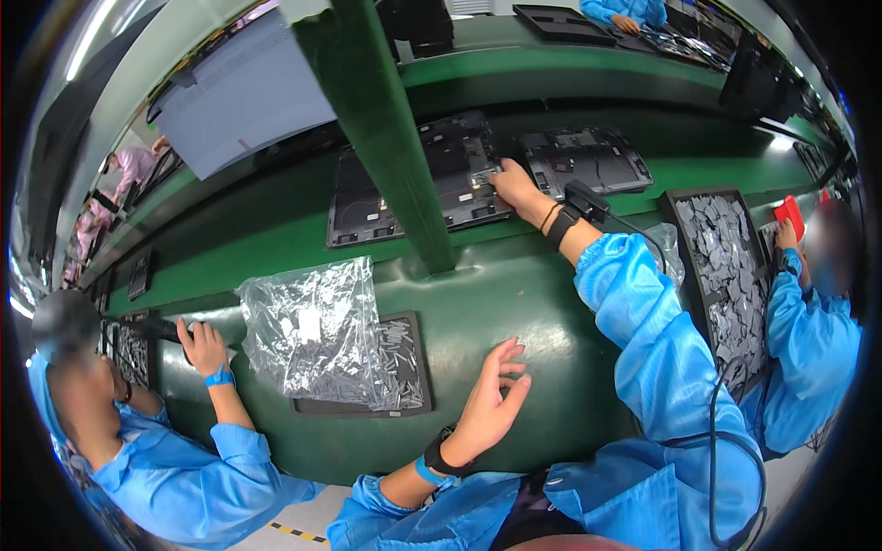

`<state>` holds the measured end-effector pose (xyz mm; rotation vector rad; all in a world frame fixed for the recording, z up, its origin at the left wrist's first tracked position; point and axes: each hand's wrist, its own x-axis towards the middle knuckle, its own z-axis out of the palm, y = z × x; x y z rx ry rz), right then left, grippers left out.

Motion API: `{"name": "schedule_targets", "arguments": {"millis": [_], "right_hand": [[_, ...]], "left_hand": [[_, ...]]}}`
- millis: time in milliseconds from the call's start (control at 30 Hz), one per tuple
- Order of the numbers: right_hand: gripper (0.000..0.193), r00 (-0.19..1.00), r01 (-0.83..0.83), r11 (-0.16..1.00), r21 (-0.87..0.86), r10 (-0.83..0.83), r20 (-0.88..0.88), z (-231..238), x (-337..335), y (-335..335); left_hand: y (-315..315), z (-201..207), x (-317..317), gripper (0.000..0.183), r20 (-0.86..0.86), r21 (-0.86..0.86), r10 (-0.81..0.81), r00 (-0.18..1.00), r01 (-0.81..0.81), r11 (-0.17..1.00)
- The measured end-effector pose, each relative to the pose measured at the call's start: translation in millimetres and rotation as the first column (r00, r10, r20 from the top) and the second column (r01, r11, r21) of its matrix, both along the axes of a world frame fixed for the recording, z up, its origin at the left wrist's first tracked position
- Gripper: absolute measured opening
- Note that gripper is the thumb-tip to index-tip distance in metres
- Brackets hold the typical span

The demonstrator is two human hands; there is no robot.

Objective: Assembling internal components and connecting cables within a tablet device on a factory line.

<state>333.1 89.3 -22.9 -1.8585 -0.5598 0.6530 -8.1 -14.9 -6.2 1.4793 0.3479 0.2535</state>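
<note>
Blk panels [450, 174] x2, R fingers [504, 174] at 1, L hand [487, 409] over bench [560, 376]

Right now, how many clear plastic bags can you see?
2: one bag partly over the dark parts tray left of your left hand, another bag beside your right sleeve; more may be hidden.

the panel [461, 154] is a wide, dark shell, black to charcoal, lying flat on the green surface [248, 231] with its fitted inner side up. it sits askew in view, its left end lower than its right. small pale patches dot the inside and the near edge, and a thin reddish line, seemingly a wire, runs across it. small metallic parts cluster by its right edge, too small to tell apart. a slanting green post [393, 138] hides a broad strip through its middle.
</note>
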Motion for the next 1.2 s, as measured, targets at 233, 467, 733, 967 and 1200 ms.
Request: {"name": "schedule_targets", "arguments": {"millis": [233,467,733,967,1200], "right_hand": [[0.043,0.617,0.073,0.991,-0.114,0.045,0.785,40,101,-62],[0.055,0.957,0.176,0.664,-0.726,0.058,0.285,49,186,-171],[0.033,0.959,0.282,0.959,-0.018,-0.281,0.036,47,139,-189],[0.066,0.899,0.429,0.718,0.548,-0.398,-0.182,61,-15,-227],[0.071,0.854,0.521,0.569,0.637,-0.351,-0.385,49,-208,-289]], "left_hand": [[8,7,-2,0.058,-0.054,0.015,-0.017,0.998,0.018,1.000],[4,7,-2,0.057,-0.055,0.036,-0.027,0.998,0.029,0.999],[2,13,33,0.048,-0.004,-0.182,-0.116,0.993,0.114,0.977],[-19,32,132,0.062,0.006,-0.618,0.147,0.989,-0.112,0.778],[-41,34,128,0.059,0.178,-0.669,0.590,0.787,-0.343,0.659]]}}
